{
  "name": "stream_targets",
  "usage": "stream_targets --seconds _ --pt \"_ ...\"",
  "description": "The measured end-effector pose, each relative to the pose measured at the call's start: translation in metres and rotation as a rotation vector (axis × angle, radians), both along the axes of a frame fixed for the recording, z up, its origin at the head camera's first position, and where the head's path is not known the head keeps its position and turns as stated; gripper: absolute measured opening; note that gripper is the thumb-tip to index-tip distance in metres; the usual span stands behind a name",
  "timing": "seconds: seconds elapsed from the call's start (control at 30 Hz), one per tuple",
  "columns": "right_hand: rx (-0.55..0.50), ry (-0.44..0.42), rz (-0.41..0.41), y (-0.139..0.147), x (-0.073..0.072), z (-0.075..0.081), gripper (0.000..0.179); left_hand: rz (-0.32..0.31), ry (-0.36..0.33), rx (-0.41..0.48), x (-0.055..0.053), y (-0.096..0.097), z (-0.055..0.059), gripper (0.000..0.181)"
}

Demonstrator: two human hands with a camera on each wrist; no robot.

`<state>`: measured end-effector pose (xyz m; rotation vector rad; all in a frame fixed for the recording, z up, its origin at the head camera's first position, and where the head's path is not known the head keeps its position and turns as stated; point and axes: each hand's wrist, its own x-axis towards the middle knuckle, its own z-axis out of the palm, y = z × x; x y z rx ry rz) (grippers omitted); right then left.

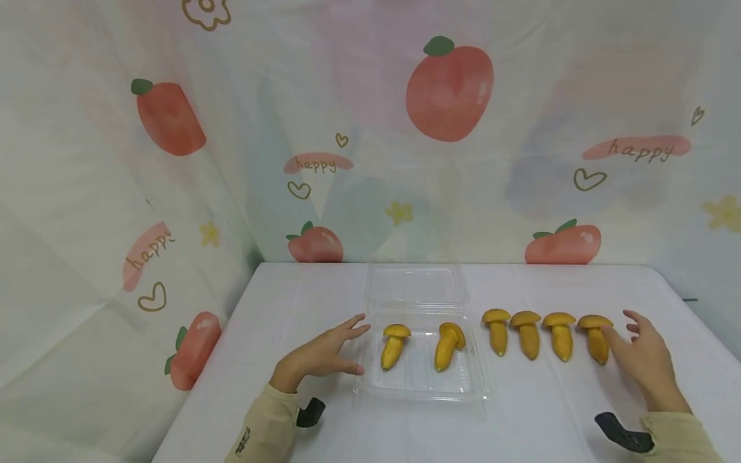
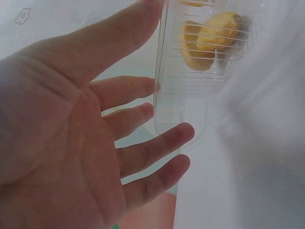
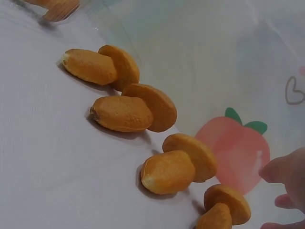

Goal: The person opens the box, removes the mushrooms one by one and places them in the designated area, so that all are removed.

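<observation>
A clear plastic clamshell box (image 1: 425, 384) lies with its lid folded back, holding two yellow mushrooms, one on the left (image 1: 393, 347) and one on the right (image 1: 446, 350). At the box's left edge is my left hand (image 1: 324, 350), fingers spread and nothing gripped; in the left wrist view its fingertips overlap the clear wall. To the right of the box, several more mushrooms (image 3: 167, 172) lie in a row, caps away from me. My right hand (image 1: 642, 357) hovers beside the rightmost mushroom (image 1: 597, 341), fingers loosely bent; the right wrist view shows a gap between them.
A white cloth covers the table (image 1: 538, 418). Behind and to the left hangs a printed curtain (image 1: 370, 83) with peaches, hearts and flowers. The box's transparent lid (image 1: 415, 287) lies flat towards the table's back edge. Black straps show at both wrists.
</observation>
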<state>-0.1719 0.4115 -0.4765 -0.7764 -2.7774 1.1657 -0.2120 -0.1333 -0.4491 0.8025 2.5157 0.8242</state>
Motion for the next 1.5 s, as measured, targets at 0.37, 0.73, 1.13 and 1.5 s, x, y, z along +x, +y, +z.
stream_targets --seconds 0.37,0.73,1.13,1.5 --pt "0.068 0.106 0.019 -0.016 -0.001 0.014 0.078 0.011 0.001 -0.013 0.000 0.000 -0.002 0.085" --pt "0.050 0.157 0.122 -0.044 0.002 0.031 0.072 0.012 0.003 -0.018 0.000 0.000 -0.003 0.086" --pt "0.123 0.322 0.309 -0.076 0.003 0.022 0.058 0.015 0.008 -0.021 0.001 0.001 0.000 0.085" --pt "0.159 0.361 0.376 -0.102 0.006 0.024 0.053 0.019 0.002 -0.028 0.000 0.001 -0.002 0.085"
